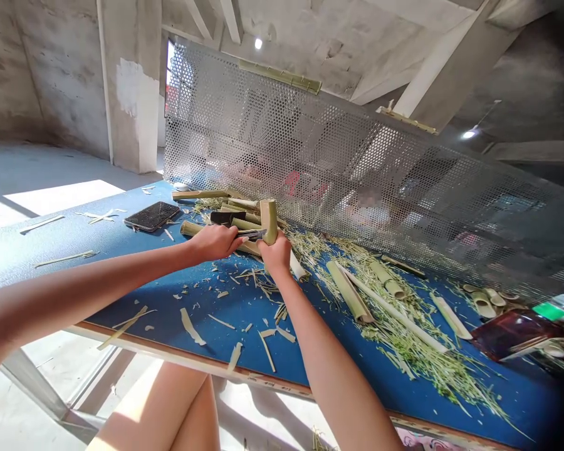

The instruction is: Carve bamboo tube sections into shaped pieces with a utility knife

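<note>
My left hand [217, 242] is closed around a narrow grey metal tool [254, 234], a blade by its look, though its exact kind is hard to make out. The tool's end meets the lower side of a short split bamboo piece [269, 219]. That piece stands upright in my right hand [277, 252], whose fingers wrap round its base. Behind my left hand, cut bamboo pieces [245, 223] lie in a heap with a black object [222, 217] among them. Pale bamboo shavings [251, 275] are scattered on the blue tabletop [169, 294] below both hands.
A phone [151, 216] lies to the left. Along the back stands a perforated metal screen [310, 138]. To the right are bamboo lengths [350, 291], a spread of green shavings [418, 344], and a dark red bottle-like container [514, 332]. The table's front edge [244, 376] passes above my legs.
</note>
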Available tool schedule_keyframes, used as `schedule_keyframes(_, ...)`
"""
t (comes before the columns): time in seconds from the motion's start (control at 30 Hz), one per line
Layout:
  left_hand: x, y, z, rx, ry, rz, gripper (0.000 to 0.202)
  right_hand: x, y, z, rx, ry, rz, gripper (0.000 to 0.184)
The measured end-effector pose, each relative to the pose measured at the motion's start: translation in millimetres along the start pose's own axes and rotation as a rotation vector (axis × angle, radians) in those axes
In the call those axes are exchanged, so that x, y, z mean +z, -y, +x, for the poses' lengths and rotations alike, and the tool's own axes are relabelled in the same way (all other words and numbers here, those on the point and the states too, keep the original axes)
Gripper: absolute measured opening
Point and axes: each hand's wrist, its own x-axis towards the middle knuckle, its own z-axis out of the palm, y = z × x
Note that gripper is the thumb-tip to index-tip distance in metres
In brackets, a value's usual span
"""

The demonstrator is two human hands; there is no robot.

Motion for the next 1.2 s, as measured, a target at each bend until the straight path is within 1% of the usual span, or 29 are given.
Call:
schedule_keyframes(0.07,-1.0,2,1,-0.024,-0.013,0.015,0.054,-1,3,0,0.013,0.03,-0.008,0.023)
schedule_keyframes(0.13,-2.2,4,1,-0.019,-0.006,0.011,0.053,-2,3,0,0.015,0.062,-0.027,0.024)
schedule_keyframes(0.23,-2.9,4,-3,0.041,0.036,-0.038,0.051,-5,1,2,-0.002,0.074,-0.049,0.023)
schedule_keyframes(0.4,0.1,6,-9,0.152,0.097,-0.221,0.052,-6,0,2,-0.034,0.05,-0.065,0.022)
schedule_keyframes(0.47,1.2,7,-8,0.133,0.08,-0.178,0.052,-6,3,1,-0.036,0.041,-0.07,0.021)
schedule_keyframes(0.6,-1.4,8,-5,-0.01,-0.006,0.025,0.052,-6,11,-1,-0.029,0.034,-0.097,0.018)
schedule_keyframes(0.67,-4.6,6,-4,-0.04,-0.019,0.057,0.052,-7,13,-2,-0.028,0.028,-0.104,0.017)
schedule_keyframes(0.77,-8.0,1,-7,-0.009,-0.005,-0.01,0.051,-10,13,-1,-0.027,0.019,-0.104,0.018)
schedule_keyframes(0.87,-8.1,0,-10,0.076,0.058,-0.134,0.052,-10,11,-1,-0.031,0.022,-0.087,0.019)
schedule_keyframes(0.93,-7.2,2,-10,0.117,0.088,-0.173,0.052,-10,11,-1,-0.038,0.032,-0.091,0.018)
schedule_keyframes(1.0,-6.4,5,-9,0.098,0.07,-0.119,0.05,-8,11,-2,-0.041,0.046,-0.11,0.018)
schedule_keyframes(1.1,-6.1,8,-6,0.01,0.007,0.037,0.05,-8,12,-2,-0.041,0.071,-0.123,0.019)
schedule_keyframes(1.17,-6.4,6,-6,-0.014,-0.012,0.068,0.051,-8,12,-1,-0.036,0.082,-0.104,0.019)
schedule_keyframes(1.2,-6.5,5,-7,-0.012,-0.013,0.047,0.051,-8,11,-1,-0.031,0.083,-0.09,0.018)
